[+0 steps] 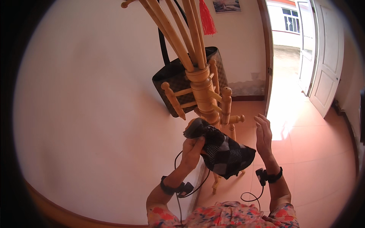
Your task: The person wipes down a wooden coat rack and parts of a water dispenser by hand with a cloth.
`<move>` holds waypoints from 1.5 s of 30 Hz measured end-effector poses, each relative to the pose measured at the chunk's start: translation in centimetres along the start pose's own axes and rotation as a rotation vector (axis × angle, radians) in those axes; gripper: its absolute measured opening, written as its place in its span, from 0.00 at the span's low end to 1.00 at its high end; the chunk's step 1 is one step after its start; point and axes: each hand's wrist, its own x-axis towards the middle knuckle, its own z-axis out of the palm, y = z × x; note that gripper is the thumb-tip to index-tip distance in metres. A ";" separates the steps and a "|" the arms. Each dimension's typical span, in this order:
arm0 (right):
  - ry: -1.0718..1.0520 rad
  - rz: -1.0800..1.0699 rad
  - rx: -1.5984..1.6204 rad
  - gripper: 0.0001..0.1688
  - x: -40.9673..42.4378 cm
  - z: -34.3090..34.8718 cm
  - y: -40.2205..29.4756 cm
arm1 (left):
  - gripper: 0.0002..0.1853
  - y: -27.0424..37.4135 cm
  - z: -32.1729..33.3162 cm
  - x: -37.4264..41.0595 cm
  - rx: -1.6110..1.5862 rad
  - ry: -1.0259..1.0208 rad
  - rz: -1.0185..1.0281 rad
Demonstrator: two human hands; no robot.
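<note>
My left hand [192, 152] grips a piece of dark patterned fabric [225, 152] near its gathered upper end. Black and grey checks cover the cloth, which spreads down to the right. My right hand [263, 135] is raised beside it with nothing in it, its palm turned toward the fabric and a gap between them. Behind the cloth rises a turned wooden coat stand [201, 92] with short pegs and several slanting upper arms. From it hangs a dark checked handbag [182, 74] with black straps. Each wrist wears a black band with a small cabled device.
A white wall [94, 114] runs along the left. A red tassel [207, 20] hangs high behind the stand, near a small picture [226, 6]. To the right, a white door [326, 57] stands ajar onto a bright outdoor area. Pinkish tiles cover the floor [313, 159].
</note>
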 end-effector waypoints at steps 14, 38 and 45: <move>-0.219 -0.521 -0.371 0.44 -5.7 -6.4 -1.1 | 0.20 -3.3 10.8 -2.0 0.122 -0.435 -0.243; -0.099 0.325 0.397 0.22 24.3 -3.7 -5.7 | 0.20 -9.0 -8.1 0.2 1.044 0.120 0.143; -0.129 0.228 0.760 0.21 32.4 4.9 -10.6 | 0.20 -8.3 -9.4 -0.4 1.234 0.050 0.165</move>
